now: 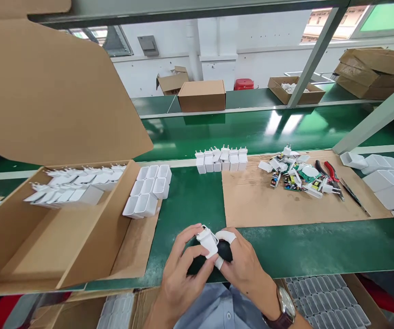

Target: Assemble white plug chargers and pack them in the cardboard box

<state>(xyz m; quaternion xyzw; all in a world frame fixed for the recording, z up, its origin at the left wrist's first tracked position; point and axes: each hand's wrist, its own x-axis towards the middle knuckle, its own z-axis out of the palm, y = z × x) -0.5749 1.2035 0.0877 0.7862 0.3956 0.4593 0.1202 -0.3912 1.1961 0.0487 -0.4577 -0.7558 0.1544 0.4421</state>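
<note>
Near the front edge of the bench, my left hand (185,267) pinches a small white plug adapter (208,242) between thumb and fingers. My right hand (243,260), with white finger covers on thumb and finger, closes on the adapter's right side, where a thin white rim shows. Beyond my hands, several white plug adapters (221,161) stand in a row with their pins upward. To the left are white open plastic housings (148,186) in rows. A heap of circuit boards and white casing parts (297,171) lies on a cardboard sheet (251,201) to the right.
A large open carton (90,242) on the left holds rows of white adapters (80,183). Red-handled pliers (332,173) and tweezers (356,197) lie on the right. White housings (388,178) line the right edge. A slanted metal post (375,116) rises there. Below is a box of housings (327,301).
</note>
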